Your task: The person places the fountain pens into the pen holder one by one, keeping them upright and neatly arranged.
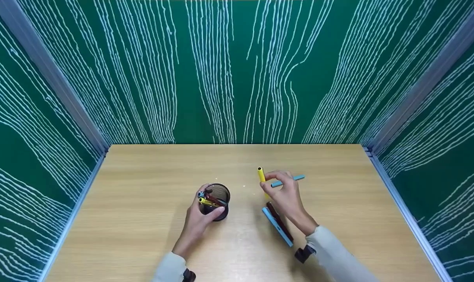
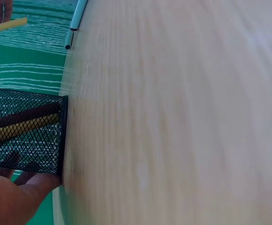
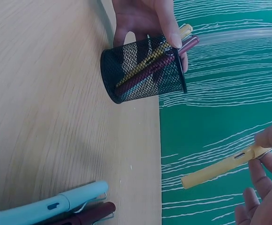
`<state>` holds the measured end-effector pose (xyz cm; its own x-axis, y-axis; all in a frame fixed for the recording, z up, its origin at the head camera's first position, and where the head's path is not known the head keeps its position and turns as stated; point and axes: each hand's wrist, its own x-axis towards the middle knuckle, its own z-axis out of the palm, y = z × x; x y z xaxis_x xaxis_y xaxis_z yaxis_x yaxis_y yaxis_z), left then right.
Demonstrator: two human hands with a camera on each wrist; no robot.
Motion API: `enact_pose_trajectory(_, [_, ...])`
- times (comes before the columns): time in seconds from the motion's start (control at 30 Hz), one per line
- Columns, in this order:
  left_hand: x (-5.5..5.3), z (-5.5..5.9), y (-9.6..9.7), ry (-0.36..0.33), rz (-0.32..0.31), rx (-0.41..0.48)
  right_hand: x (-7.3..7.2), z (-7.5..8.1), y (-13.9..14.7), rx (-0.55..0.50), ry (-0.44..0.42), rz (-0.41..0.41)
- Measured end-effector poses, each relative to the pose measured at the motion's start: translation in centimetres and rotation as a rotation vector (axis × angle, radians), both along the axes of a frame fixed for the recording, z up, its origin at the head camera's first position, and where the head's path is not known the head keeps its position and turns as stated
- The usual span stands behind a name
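Note:
My left hand (image 1: pixel 197 221) grips the side of a black mesh pen cup (image 3: pixel 111 77), which stands upright on the table. Several pens lean inside it: a yellow pen (image 3: pixel 185 32), a dark red pen (image 3: pixel 190 44) and a blue one (image 1: pixel 200 194). To the right of the cup, my right hand (image 1: pixel 287 197) pinches another yellow pen (image 3: pixel 215 171) near one end, held up above the table. Below that hand, a light blue pen (image 1: pixel 278 227) and a dark red pen (image 3: pixel 89 214) lie side by side. Another blue pen (image 1: pixel 298 177) lies partly hidden behind the right fingers.
The wooden table (image 1: pixel 142 176) carries the cup and the loose pens. Green panels (image 1: pixel 240 78) with white wavy lines rise at the back and both sides, joined by metal posts (image 1: pixel 52 74). Tiny pale specks dot the tabletop between the hands.

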<state>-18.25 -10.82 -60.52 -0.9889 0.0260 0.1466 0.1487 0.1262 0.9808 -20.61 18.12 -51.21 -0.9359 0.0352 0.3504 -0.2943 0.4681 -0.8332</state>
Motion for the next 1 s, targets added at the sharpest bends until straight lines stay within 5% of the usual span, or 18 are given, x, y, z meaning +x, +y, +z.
enact_pose_trajectory(0.6, [-0.1,0.0,0.1,-0.012,0.021,-0.035,0.0,-0.7,-2.2,0.000,-0.018,0.058])
enact_pose_trajectory(1.0, [-0.1,0.2,0.0,-0.001,0.002,-0.024,-0.2,-0.4,-3.9,0.026,0.064,0.114])
